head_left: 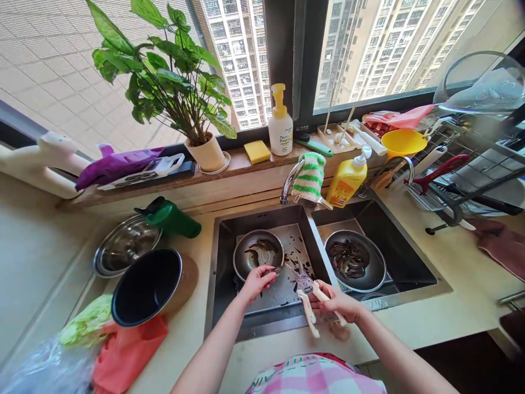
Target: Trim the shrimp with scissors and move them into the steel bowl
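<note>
My left hand (259,282) is closed in a pinch at the near right rim of the left pan (239,271), on what looks like a small dark shrimp (279,269), mostly hidden by the fingers. A few shrimp lie in that pan, inside the left sink basin (301,230). My right hand (338,303) grips kitchen shears (303,287) with cream handles and a spring; their blades are apart and point toward the left hand. In the right basin (410,268), a second pan (379,265) holds a pile of dark shrimp (348,258).
Dark scraps dot the left basin floor. Above the sink are a faucet (292,178) with a striped cloth (309,178) and a yellow soap bottle (346,178). A deep pot (180,279), green bottle (174,219) and metal lid (106,254) stand left; a dish rack (484,180) stands right.
</note>
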Demonstrator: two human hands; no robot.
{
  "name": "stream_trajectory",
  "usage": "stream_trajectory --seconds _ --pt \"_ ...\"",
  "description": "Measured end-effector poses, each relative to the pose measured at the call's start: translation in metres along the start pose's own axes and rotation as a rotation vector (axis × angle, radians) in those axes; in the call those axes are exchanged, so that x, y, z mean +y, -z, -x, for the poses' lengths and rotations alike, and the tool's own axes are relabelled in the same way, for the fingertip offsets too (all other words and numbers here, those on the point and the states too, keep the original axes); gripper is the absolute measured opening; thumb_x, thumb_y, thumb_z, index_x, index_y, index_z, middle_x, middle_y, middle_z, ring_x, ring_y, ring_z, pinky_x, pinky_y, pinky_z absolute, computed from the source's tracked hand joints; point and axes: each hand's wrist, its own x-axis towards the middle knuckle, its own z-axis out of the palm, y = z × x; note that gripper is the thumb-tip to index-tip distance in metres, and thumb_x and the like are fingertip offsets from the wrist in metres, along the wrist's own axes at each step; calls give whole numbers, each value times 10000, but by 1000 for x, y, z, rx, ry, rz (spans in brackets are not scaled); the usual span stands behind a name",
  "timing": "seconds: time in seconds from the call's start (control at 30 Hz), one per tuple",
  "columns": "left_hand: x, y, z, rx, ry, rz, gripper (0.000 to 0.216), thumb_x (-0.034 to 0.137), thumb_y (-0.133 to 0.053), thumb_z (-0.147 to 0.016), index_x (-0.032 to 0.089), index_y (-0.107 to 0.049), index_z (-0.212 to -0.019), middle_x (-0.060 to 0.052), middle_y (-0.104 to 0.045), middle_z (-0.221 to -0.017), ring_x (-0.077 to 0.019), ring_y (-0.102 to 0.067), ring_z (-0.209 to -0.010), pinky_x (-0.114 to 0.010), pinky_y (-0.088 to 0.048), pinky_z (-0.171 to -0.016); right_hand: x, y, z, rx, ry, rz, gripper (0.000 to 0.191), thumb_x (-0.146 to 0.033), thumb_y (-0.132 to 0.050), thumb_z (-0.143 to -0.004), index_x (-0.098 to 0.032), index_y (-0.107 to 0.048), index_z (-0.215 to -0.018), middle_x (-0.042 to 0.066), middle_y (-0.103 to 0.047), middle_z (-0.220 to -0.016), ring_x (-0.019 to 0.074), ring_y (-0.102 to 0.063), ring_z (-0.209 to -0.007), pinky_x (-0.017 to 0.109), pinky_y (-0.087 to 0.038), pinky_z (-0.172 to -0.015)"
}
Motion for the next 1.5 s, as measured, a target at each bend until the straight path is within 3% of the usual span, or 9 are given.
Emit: stream_trajectory --seconds 0.13,0.4,0.57,0.8,0.93,1.1,1.17,1.33,1.5 --pt "8 -11 7 0 -75 -156 345 369 -688 -614 137 -616 -859 9 -575 -684 -61 -458 -525 -168 -358 -463 16 -7 -15 -84 93 -353 494 -127 -604 -542 -212 -438 -1000 76 -593 -1031 208 -581 -975 412 -372 -907" --pt "19 -15 10 -21 -124 -293 316 344 -663 -638 132 -623 -868 -8 -601 -703 -87 -478 -552 -201 -384 -507 35 -18 -22 -213 94 -712 534 -132 -556 -565 -197 -427 -1079 126 -556 -1131 302 -532 -1052 505 -396 -846" --pt "37 -11 9 -17 -168 -396 291 333 -651 -649 133 -643 -860 -18 -619 -696 -114 -522 -592 -227 -407 -562 17 -18 -21 -207 120 -658 556 -107 -557 -575 -205 -412 -1103 101 -594 -1049 282 -573 -991 524 -386 -854" --pt "53 -4 11 -47 -286 -470 263 326 -616 -695 150 -655 -886 -44 -645 -832 -161 -562 -769 -269 -429 -720 -8 -30 -10 -224 87 -533 581 -141 -588 -581 -212 -399 -1126 116 -558 -1125 277 -547 -1037 504 -368 -886" --pt "56 -2 13 -49 -295 -483 257 332 -591 -719 148 -644 -890 -44 -635 -818 -160 -557 -765 -274 -426 -721 7 -33 -15 -105 64 -296 503 -214 -570 -640 -218 -412 -1117 76 -580 -1043 226 -588 -926 492 -386 -872" --pt "60 1 15 -83 -290 -526 237 334 -580 -731 142 -627 -861 -39 -621 -799 -149 -542 -740 -246 -414 -683 8 -25 -25 309 259 541 568 -238 -533 -717 -176 -341 -1248 121 -440 -1260 230 -389 -1182 425 -255 -1019" --pt "62 1 15 -97 -301 -543 231 338 -570 -741 143 -619 -854 -32 -614 -788 -143 -537 -731 -240 -409 -680 3 -22 -28 397 317 797 558 -204 -496 -727 -137 -339 -1258 141 -411 -1288 233 -361 -1202 410 -249 -1026" --pt "61 -2 18 -191 -306 -614 236 343 -548 -763 150 -624 -877 -39 -621 -816 -149 -537 -748 -238 -416 -681 -7 -22 -27 435 281 1156 585 -138 -473 -697 -106 -349 -1268 156 -473 -1220 256 -416 -1137 411 -324 -955" --pt "60 -6 19 -205 -330 -667 239 340 -539 -771 164 -631 -904 -47 -634 -853 -163 -549 -788 -246 -420 -721 -10 -24 -25 414 239 1259 611 -126 -478 -678 -91 -347 -1275 164 -486 -1199 262 -434 -1100 411 -334 -929"
